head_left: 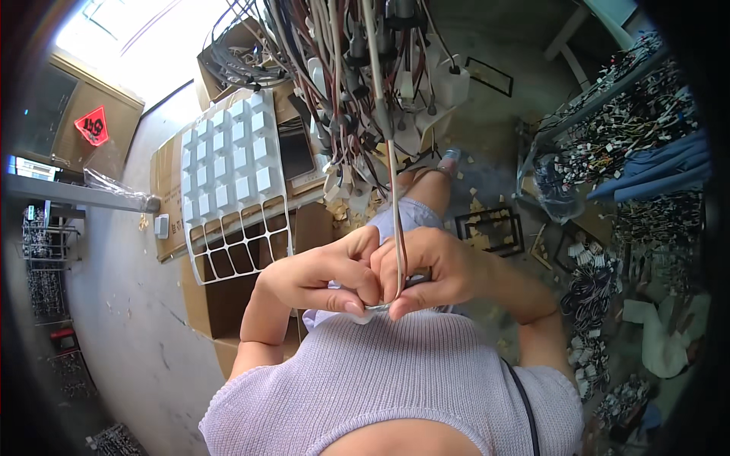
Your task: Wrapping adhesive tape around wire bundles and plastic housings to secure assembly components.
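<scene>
I have both hands closed, left hand (pixel 323 277) and right hand (pixel 433 270) pinching a small metal piece (pixel 378 308) on the thin cable (pixel 395 190); fitting looks unfinished.

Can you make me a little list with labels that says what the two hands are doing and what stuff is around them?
left hand: curled shut, pinching a small silvery part together with the other hand
right hand: curled shut on the same part, a thin cable running up from it
cable: leads up into a hanging bundle of wires
white grid tray: to the left on cardboard boxes, upper cells filled with white blocks, lower cells empty
right side: rack of wire parts
floor: grey, scattered scraps
</scene>
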`<action>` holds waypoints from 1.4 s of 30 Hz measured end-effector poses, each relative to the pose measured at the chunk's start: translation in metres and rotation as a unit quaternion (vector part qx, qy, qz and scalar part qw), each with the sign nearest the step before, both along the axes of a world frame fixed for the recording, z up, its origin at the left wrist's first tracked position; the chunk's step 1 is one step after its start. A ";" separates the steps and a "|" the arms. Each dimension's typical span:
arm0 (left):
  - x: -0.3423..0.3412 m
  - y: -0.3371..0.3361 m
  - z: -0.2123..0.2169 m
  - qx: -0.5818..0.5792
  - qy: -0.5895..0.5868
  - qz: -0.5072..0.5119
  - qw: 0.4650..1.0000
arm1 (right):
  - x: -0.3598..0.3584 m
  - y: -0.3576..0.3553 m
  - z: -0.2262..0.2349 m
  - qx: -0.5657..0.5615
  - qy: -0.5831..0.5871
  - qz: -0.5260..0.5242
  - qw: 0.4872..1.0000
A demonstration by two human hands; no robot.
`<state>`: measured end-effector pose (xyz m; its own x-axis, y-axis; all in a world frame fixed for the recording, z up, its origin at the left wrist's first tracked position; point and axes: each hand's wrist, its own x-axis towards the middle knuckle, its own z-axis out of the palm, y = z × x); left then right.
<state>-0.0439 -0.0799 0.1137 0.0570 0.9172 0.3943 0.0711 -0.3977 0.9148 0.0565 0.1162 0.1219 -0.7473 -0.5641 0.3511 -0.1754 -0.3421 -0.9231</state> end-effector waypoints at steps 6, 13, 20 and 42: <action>-0.022 -0.013 -0.006 0.176 -0.247 -0.007 0.953 | -0.020 0.052 0.010 -0.183 0.154 -0.094 0.967; -0.071 0.012 -0.004 -0.024 0.040 0.477 0.878 | -0.106 0.115 0.021 0.231 0.172 -0.555 0.780; -0.027 0.050 -0.006 0.136 0.102 0.522 0.836 | -0.046 0.100 0.061 0.277 0.067 -0.420 0.862; 0.018 0.126 -0.005 0.010 -0.013 0.357 0.934 | 0.021 0.078 0.037 0.053 -0.054 -0.478 0.875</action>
<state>-0.0258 0.0461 0.1090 -0.5764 0.7102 0.4043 0.3029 -0.2738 0.9128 0.0772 0.1947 0.1587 -0.9210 0.3115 0.2338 -0.2455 0.0016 -0.9694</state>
